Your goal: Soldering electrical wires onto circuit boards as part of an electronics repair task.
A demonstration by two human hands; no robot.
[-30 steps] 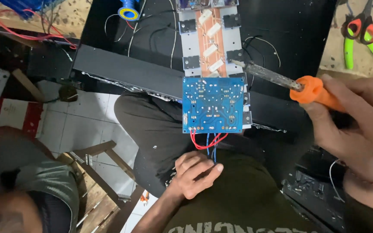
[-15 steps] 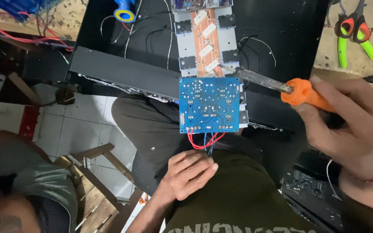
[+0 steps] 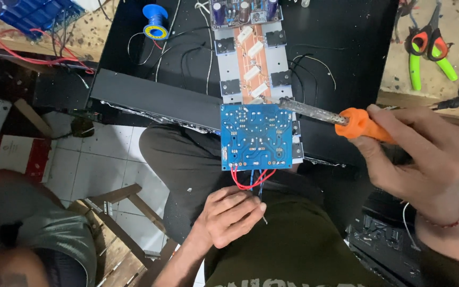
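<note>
Midway: right hand (image 3: pixel 421 154) fingers clamp the soldering iron (image 3: pixel 341 119) at the blue circuit board (image 3: pixel 257 136); left hand (image 3: pixel 232 215) fingers pinch its wires (image 3: pixel 251 180), unsoldered.

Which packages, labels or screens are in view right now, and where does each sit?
Flat box: on the tiled floor at the left, rectangular, white and red.
Shirt print: bottom edge, pale letters on olive cloth, cut off.
No screens in view.

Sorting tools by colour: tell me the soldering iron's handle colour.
Orange; the soldering iron handle in the right hand shows clearly in the head view.
</note>
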